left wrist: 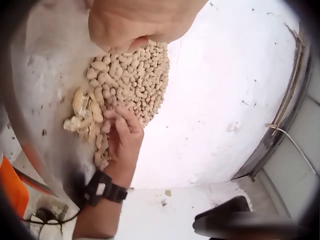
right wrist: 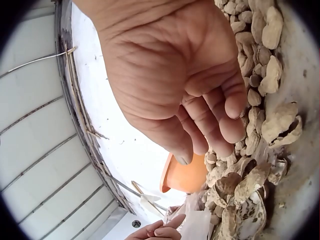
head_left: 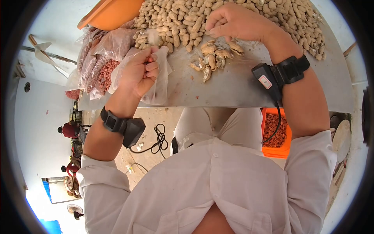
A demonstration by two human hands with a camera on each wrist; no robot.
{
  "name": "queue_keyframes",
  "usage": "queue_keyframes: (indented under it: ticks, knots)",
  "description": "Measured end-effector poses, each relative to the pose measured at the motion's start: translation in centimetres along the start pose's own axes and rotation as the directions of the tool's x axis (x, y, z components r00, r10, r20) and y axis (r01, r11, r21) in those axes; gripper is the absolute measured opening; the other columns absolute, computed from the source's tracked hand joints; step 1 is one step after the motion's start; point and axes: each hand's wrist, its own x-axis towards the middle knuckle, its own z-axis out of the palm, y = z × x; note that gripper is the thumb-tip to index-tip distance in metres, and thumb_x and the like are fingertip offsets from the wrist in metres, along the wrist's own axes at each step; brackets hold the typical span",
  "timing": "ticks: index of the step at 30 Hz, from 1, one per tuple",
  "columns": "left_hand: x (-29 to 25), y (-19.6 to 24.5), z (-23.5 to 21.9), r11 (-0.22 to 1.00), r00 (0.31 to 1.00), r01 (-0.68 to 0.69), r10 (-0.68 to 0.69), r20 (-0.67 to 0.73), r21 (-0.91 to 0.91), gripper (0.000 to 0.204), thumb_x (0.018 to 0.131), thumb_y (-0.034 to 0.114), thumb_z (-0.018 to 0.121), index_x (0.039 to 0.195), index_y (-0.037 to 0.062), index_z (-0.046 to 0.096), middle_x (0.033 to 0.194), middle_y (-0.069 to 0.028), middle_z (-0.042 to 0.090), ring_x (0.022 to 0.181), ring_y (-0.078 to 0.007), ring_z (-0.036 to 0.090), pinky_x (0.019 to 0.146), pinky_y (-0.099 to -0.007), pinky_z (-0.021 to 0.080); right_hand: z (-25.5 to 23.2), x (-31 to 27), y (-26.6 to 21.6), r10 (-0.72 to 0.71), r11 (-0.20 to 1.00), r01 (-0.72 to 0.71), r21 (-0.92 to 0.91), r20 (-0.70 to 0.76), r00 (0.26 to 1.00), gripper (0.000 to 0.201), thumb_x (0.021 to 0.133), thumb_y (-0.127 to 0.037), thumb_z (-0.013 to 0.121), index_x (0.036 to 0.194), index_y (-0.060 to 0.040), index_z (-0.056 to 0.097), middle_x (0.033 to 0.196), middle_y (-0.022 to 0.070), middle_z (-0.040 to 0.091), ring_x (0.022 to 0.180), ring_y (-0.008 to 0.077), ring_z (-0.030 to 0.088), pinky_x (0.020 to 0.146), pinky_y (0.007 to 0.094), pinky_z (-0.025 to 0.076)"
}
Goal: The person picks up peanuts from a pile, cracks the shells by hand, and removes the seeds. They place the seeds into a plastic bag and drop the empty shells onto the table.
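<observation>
The left hand (head_left: 140, 72) is curled beside a thin clear bag (head_left: 159, 87), with reddish kernels (head_left: 148, 60) showing between its fingers. From the left wrist, that hand (left wrist: 145, 22) covers the top of the view, its contents hidden. The right hand (head_left: 237, 23) hovers at the near edge of the unshelled peanuts (head_left: 187, 19), above empty shells (head_left: 210, 56). Seen in the right wrist view, the right hand (right wrist: 175, 75) has loosely bent fingers and nothing visible in them, with cracked shells (right wrist: 250, 185) below.
Filled bags of red kernels (head_left: 105, 74) lie at the table's left, near an orange basin (head_left: 111, 15). Below the metal table (head_left: 233, 89) stands an orange tub of reddish pieces (head_left: 286, 150). A black cable (head_left: 159, 138) runs over the floor.
</observation>
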Motion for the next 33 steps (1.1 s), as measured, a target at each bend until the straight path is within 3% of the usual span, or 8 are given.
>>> queue_keyframes:
  ticks: [3, 9, 10, 16, 19, 25, 28, 33]
  knots:
    - [0.3, -1.3, 0.5, 0.917, 0.979, -0.204, 0.186, 0.086, 0.342, 0.019, 0.094, 0.016, 0.046, 0.101, -0.0006, 0.053, 0.068, 0.0012, 0.041, 0.05, -0.0048, 0.033, 0.041, -0.0163, 0.026, -0.6, -0.8, -1.1, 0.039, 0.999, -0.039, 0.011, 0.046, 0.998, 0.033, 0.08, -0.022, 0.06, 0.101, 0.0037, 0.063, 0.086, 0.0144, 0.066, 0.072, 0.0181, 0.062, 0.067, 0.0311, 0.049]
    - [0.7, -1.5, -0.3, 0.282, 0.907, -0.382, 0.299, 0.298, 0.88, 0.02, 0.092, 0.019, 0.051, 0.087, 0.0011, 0.059, 0.062, 0.0014, 0.047, 0.054, -0.0042, 0.041, 0.047, -0.0183, 0.033, 0.2, 0.1, 0.4, -0.041, 0.999, 0.041, -0.025, -0.005, 0.999, 0.032, 0.08, -0.02, 0.06, 0.099, 0.0046, 0.064, 0.084, 0.0146, 0.066, 0.07, 0.0181, 0.062, 0.066, 0.0305, 0.049]
    - [0.7, -1.4, -0.4, 0.14, 0.893, -0.391, 0.297, 0.339, 0.909, 0.021, 0.092, 0.019, 0.051, 0.085, 0.0013, 0.059, 0.062, 0.0012, 0.049, 0.055, -0.0044, 0.043, 0.048, -0.0187, 0.034, 0.0, -0.1, 0.4, -0.012, 1.0, 0.012, -0.022, 0.008, 1.0, 0.032, 0.08, -0.02, 0.06, 0.099, 0.0048, 0.064, 0.083, 0.0146, 0.066, 0.069, 0.018, 0.062, 0.066, 0.0303, 0.049]
    - [-0.5, -0.2, 0.7, -0.043, 0.964, -0.251, 0.081, 0.253, 0.967, 0.017, 0.088, 0.014, 0.052, 0.085, -0.0013, 0.059, 0.062, -0.0048, 0.052, 0.06, -0.015, 0.055, 0.056, -0.0295, 0.043, -0.4, -0.8, -1.1, 0.053, 0.999, -0.053, -0.01, 0.038, 0.998, 0.031, 0.08, -0.019, 0.06, 0.098, 0.0059, 0.064, 0.081, 0.0145, 0.066, 0.069, 0.0173, 0.061, 0.065, 0.029, 0.049]
    - [0.6, 0.1, -0.1, -0.557, 0.767, -0.521, 0.026, 0.641, 0.647, 0.012, 0.082, 0.011, 0.053, 0.082, -0.0004, 0.057, 0.072, -0.0166, 0.056, 0.071, -0.032, 0.059, 0.064, -0.039, 0.047, -0.4, -0.8, -1.4, 0.072, 0.997, -0.073, 0.011, 0.047, 0.996, 0.031, 0.08, -0.018, 0.061, 0.099, 0.0061, 0.063, 0.081, 0.0147, 0.066, 0.068, 0.017, 0.061, 0.064, 0.0286, 0.049]
    - [1.0, 0.8, 0.4, -0.521, 0.635, -0.713, -0.196, 0.747, 0.469, 0.01, 0.076, 0.01, 0.057, 0.08, -0.0001, 0.057, 0.076, -0.0173, 0.056, 0.074, -0.0358, 0.056, 0.066, -0.0417, 0.046, -0.2, -0.8, -0.9, 0.028, 1.0, -0.029, 0.004, 0.019, 0.999, 0.031, 0.08, -0.017, 0.061, 0.1, 0.007, 0.062, 0.08, 0.0143, 0.066, 0.066, 0.017, 0.061, 0.063, 0.0288, 0.048]
    - [1.1, 2.0, 1.3, -0.691, 0.739, -0.622, -0.361, 0.568, 0.369, 0.011, 0.076, 0.007, 0.056, 0.081, -0.0016, 0.06, 0.079, -0.0171, 0.059, 0.077, -0.0347, 0.057, 0.065, -0.0391, 0.047, -0.3, -1.1, -1.3, 0.053, 0.998, -0.055, 0.035, 0.048, 0.997, 0.03, 0.081, -0.016, 0.061, 0.1, 0.0071, 0.062, 0.08, 0.0141, 0.066, 0.065, 0.0172, 0.061, 0.062, 0.029, 0.048]
    - [2.7, 3.4, -3.0, -0.728, 0.717, -0.633, -0.422, 0.555, 0.265, 0.011, 0.072, 0.007, 0.058, 0.077, -0.0001, 0.065, 0.076, -0.0161, 0.062, 0.08, -0.032, 0.06, 0.066, -0.0367, 0.049, -0.3, -0.8, -1.1, 0.124, 0.991, -0.127, 0.031, 0.078, 0.989, 0.029, 0.081, -0.016, 0.06, 0.099, 0.0065, 0.062, 0.079, 0.0139, 0.066, 0.065, 0.0173, 0.061, 0.061, 0.0293, 0.048]
